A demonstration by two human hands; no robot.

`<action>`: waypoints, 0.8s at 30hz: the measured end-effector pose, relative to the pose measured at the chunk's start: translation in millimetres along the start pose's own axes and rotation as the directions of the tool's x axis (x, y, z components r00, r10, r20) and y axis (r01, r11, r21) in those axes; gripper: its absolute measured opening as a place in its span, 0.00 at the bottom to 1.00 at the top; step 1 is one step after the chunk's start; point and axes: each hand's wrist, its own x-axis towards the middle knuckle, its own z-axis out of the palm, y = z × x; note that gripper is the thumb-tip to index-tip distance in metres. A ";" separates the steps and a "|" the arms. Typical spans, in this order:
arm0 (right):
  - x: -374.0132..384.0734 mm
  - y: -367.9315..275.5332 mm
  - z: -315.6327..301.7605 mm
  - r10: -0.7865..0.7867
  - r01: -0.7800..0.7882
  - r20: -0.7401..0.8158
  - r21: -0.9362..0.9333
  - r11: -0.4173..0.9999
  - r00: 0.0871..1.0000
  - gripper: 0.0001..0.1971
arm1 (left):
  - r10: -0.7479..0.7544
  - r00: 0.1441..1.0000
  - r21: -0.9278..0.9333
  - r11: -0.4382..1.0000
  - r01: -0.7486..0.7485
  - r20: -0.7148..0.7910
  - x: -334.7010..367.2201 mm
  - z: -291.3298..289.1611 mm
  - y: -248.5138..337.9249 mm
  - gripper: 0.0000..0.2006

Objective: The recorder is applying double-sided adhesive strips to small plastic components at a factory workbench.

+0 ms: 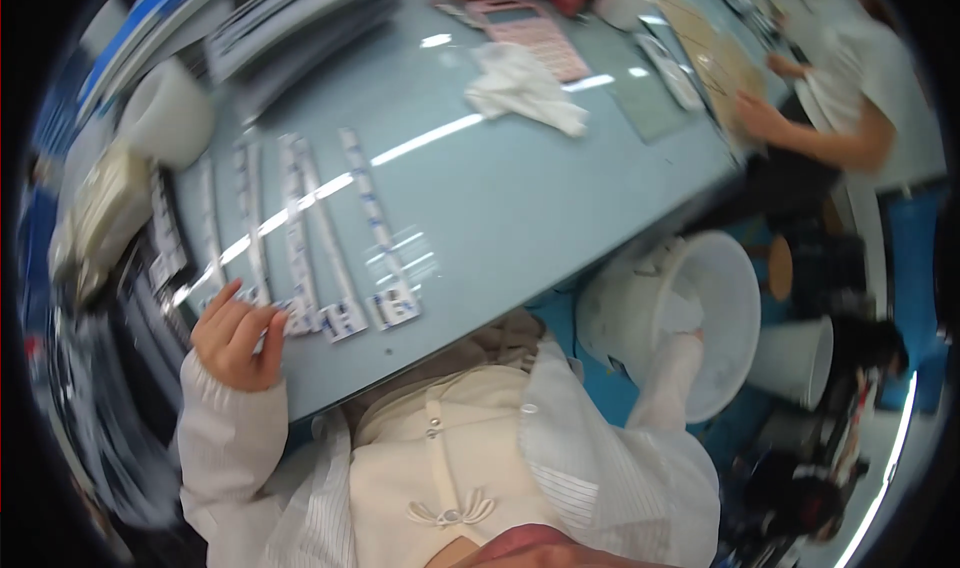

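On the glossy grey-blue table, my left hand rests near the front edge, fingers loosely curled and thumb apart, nothing visible in them. Beside its fingertips lie several long thin white strips with blue marks, each ending in a flat printed tab; one strip lies apart on the right. My right arm reaches down into a white bucket right of the table. Little of my right hand shows at the bucket's mouth, and its fingers cannot be made out. A pale, blurred white piece is in the bucket beside it.
A crumpled white cloth and a pink calculator lie at the table's back. Left are a white roll and stacked grey sheets. A co-worker's arm is at the far right. Another white bucket stands behind mine.
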 end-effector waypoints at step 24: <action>-241.1 94.2 694.7 0.319 0.929 0.873 0.339 0.151 -0.370 0.22 | -0.489 0.804 0.199 0.872 0.447 0.339 -58.7 -51.4 10.3 0.32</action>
